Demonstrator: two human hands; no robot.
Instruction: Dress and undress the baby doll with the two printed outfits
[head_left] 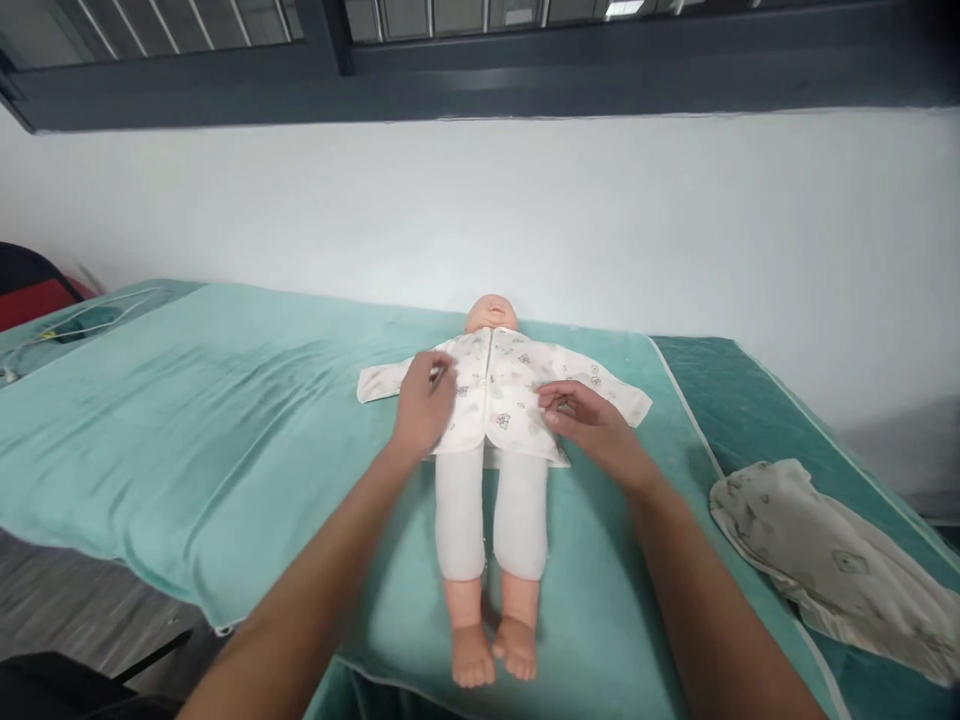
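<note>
A baby doll (492,312) lies on its back, head toward the wall and bare feet toward me. It is dressed in a white baby jacket (514,375) with small prints, its front edges meeting along the middle and its sleeves spread outward. White trousers (459,510) cover the legs to above the ankles. Over the jacket's left side hovers my left hand (426,402), fingers loosely bent with a gap to the thumb, holding nothing visible. My right hand (589,418) is at the jacket's right side, thumb and fingers apart; whether the fingertips touch the fabric I cannot tell.
Light green sheeting (247,400) covers the bed, with wrinkles on the left. A crumpled, printed pale garment (832,570) lies on the darker green cloth (720,390) at right. White wall (450,210) rises behind the bed. Cords (97,320) lie at far left.
</note>
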